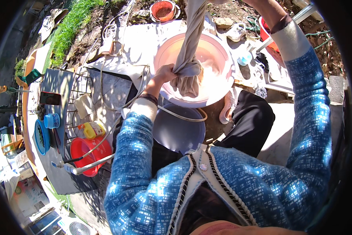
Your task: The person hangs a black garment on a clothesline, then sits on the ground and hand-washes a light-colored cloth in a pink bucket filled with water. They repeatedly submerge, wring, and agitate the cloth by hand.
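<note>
Pink basin point(219, 55) directly beneath the fingers, water inside. Grey cloth point(191, 43), twisted into a rope, hanging over the basin. Left hand point(166, 73): fingers clamped around the lower twist. Right hand at the upper frame edge, above the cloth; finger state impossible to tell.

Twisted wet cloth point(189, 51), gripped by left hand point(165, 73): beige-grey, plain. Round plastic basin point(223, 58) under the hands: pale pink, milky water inside. Knit cardigan sleeves point(313, 117): blue with white flecks; cuffs cream; front edging black-and-white braid. Smaller round tub point(178, 133) below left hand: lavender-grey. Plastic bucket point(81, 150) far left of left hand: red. Squeeze bottle point(91, 130) beside it: yellow, red cap. Bowl point(163, 9) beyond the cloth: terracotta orange.
</note>
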`<state>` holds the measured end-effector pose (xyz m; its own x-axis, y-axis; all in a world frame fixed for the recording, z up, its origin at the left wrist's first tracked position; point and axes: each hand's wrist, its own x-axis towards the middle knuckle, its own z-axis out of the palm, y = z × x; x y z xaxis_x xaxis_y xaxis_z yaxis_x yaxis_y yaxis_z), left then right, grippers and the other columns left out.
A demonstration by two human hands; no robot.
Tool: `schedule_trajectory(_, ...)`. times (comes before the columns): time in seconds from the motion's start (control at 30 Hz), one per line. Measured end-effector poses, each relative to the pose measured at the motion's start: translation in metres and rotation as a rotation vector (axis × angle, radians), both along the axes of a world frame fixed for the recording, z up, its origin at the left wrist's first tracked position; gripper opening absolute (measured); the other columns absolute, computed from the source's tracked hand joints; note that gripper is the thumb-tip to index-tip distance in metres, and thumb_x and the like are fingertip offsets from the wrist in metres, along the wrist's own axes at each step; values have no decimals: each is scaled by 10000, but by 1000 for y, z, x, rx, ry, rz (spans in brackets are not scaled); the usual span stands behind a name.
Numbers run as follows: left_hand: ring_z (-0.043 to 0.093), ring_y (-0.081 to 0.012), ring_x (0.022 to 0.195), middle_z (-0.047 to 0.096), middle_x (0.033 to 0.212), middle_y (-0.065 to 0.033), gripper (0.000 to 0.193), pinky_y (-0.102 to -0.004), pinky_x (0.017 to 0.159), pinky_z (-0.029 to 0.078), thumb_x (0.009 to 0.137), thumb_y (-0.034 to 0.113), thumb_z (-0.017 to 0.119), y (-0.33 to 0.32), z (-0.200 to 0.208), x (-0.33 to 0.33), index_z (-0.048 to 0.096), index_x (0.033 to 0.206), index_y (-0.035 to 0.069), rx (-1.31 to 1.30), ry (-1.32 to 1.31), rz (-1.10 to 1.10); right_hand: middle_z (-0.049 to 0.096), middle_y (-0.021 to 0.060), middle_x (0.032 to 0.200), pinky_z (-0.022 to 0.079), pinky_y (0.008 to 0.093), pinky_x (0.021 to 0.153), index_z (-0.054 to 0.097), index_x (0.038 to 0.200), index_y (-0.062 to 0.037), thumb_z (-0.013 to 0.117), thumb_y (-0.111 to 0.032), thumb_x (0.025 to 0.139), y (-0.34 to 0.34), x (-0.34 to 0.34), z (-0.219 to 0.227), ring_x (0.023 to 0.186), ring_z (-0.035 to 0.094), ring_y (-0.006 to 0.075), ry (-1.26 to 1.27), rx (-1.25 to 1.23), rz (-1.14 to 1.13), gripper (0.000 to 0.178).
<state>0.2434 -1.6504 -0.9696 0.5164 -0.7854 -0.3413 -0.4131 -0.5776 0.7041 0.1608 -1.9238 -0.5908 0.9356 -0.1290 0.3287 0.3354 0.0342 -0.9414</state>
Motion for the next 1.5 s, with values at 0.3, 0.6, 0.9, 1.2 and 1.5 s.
schedule_trajectory(0.3,666,-397,1052,690,1100,-261,466,-406,907,517,802,266,694,29,-120,-42,631,1155,-31,-71,174,1013,714,118,1053,539,311,789,574,1282,-26,755,-398,872,-18,16,-136,914,672,180,593,-892,-209,582)
schedule_trajectory(0.6,471,-456,1193,428,1274,-298,570,-514,1031,388,766,46,622,-9,-120,-79,428,1295,-37,-130,-111,1270,701,173,1045,549,400,846,566,1231,-57,846,-283,753,-19,100,-353,969,687,298,364,-1086,29,598)
schedule_trajectory(0.9,523,-322,1206,526,1329,-172,643,-446,985,462,767,117,749,-51,-154,-25,494,1357,102,-241,89,758,685,176,1067,513,385,910,569,1170,-73,806,-230,663,-42,113,-450,1052,654,296,742,-937,46,581)
schedule_trajectory(1.2,457,-389,1329,426,1439,-270,1060,-442,1107,392,712,248,857,-93,-141,19,185,1513,75,-329,140,536,673,-16,1046,519,224,751,648,1236,-90,648,-263,949,-69,96,-256,915,622,48,429,-290,94,335)
schedule_trajectory(1.5,606,-305,1125,610,1248,-160,814,-367,980,482,748,244,854,-106,-73,70,409,1401,50,-361,321,253,660,103,979,536,226,759,556,1154,-6,551,-150,959,-94,74,-123,888,682,156,132,89,37,242)
